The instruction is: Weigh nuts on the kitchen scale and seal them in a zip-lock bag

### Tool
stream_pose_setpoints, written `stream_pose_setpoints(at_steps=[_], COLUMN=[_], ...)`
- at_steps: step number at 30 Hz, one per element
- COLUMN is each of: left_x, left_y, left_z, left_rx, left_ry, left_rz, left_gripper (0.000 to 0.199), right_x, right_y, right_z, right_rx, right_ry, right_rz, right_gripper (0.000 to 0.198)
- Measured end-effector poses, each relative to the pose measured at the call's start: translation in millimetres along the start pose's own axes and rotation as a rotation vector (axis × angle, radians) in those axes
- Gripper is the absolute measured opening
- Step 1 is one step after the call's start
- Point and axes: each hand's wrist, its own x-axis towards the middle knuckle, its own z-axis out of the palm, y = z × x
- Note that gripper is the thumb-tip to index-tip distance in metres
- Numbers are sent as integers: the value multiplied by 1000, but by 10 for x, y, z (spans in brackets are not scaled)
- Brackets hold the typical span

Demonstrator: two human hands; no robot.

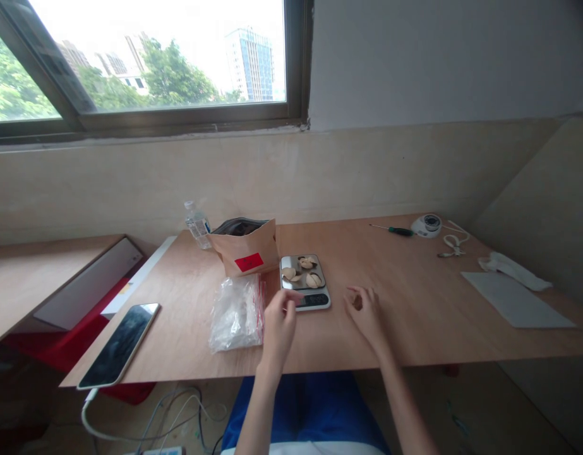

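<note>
A small kitchen scale (pixel 301 273) with a dark display strip stands in front of me. Several pale dried mushrooms (pixel 291 274) with darker edges lie in three spots on its metal plate. My left hand (pixel 280 316) is over the scale's front left corner, its fingers bent and the thumb a little apart, with nothing visible held. To the right of the scale, my right hand (pixel 367 311) curls its thumb and fingers around a small brownish thing that I cannot make out. Clear zip bags (pixel 237 314) with red seals lie left of my left hand. Behind them stands an open brown paper pouch (pixel 246 249).
A plastic bottle (pixel 197 224) stands beside the pouch. A phone (pixel 120 344) on a cable lies at the left table edge. Far right are a screwdriver (pixel 398 231), a dome camera (pixel 426 225), its cable (pixel 456 244), a white cloth (pixel 513 270) and a grey sheet (pixel 516 300).
</note>
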Motion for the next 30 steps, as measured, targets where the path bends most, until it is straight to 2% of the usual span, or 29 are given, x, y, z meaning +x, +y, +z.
stream_pose_setpoints(at_steps=[3, 7, 9, 11, 13, 14, 16, 17, 20, 23, 27, 29, 30], left_x=[70, 75, 128, 270, 502, 638, 906, 1021, 1245, 1357, 1597, 1763, 1840], left_y=[-112, -172, -72, 92, 261, 330, 423, 450, 500, 568, 649, 646, 633], left_z=[-319, -571, -669, -776, -891, -945, -1033, -1064, -1115, -1165, -1269, -1300, -1304], left_rx=[85, 90, 122, 209, 335, 401, 533, 582, 775, 989, 966, 914, 885], left_ry=[142, 298, 447, 613, 690, 690, 605, 499, 256, 102, -174, -218, -194], left_rz=[-69, -89, -8, 134, 302, 360, 400, 384, 236, 88, -64, -74, -55], left_gripper=[22, 21, 20, 21, 23, 24, 24, 23, 25, 29, 20, 10, 7], right_x=[-7, -22, -33, -45, -54, -58, -62, -63, -61, -56, -48, -44, -43], right_y=[-3, 4, -2, -15, -30, -35, -36, -31, 4, 47, 67, 62, 58], right_z=[-4, -25, -36, -45, -51, -52, -48, -44, -23, -1, 12, 15, 17], right_rx=[-25, -18, -14, -8, -1, 0, -4, -9, -45, -117, -188, -210, -221], right_ry=[-15, -31, -38, -41, -42, -41, -40, -38, -8, 56, 105, 127, 134], right_rz=[-15, 2, 18, 26, 28, 28, 33, 36, 36, 27, 17, 1, -6], right_gripper=[24, 21, 22, 22, 21, 21, 22, 22, 22, 22, 20, 19, 19])
